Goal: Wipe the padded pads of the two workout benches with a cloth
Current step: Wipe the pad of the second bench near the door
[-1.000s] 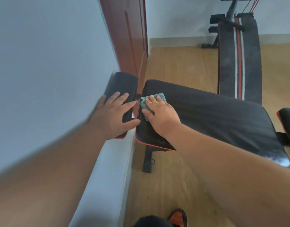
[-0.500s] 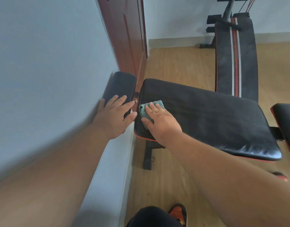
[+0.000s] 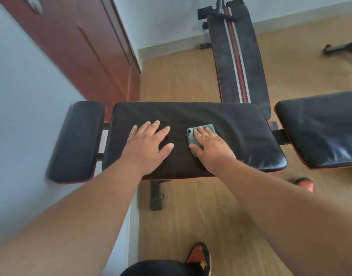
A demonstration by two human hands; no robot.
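Note:
The near bench's long black middle pad [image 3: 240,124] lies across the view, with a small head pad [image 3: 77,140] to its left and a seat pad [image 3: 320,128] to its right. My right hand [image 3: 211,148] lies flat with straight fingers on a teal cloth [image 3: 193,136], pressing it onto the middle pad. My left hand [image 3: 147,148] rests flat on the same pad, fingers spread, left of the cloth. A second bench [image 3: 238,56] with red and white stripes stands behind, running away from me.
A pale wall [image 3: 22,96] and a red-brown door [image 3: 75,46] close in on the left. The floor is wood [image 3: 191,216]. The bench's black foot [image 3: 156,196] stands under the pad. My orange shoes [image 3: 199,257] are below. More gym gear [image 3: 342,46] sits far right.
My left hand has moved from the small head pad onto the long pad. My right hand has slid the cloth rightwards along the pad. The view has swung to face the bench square on.

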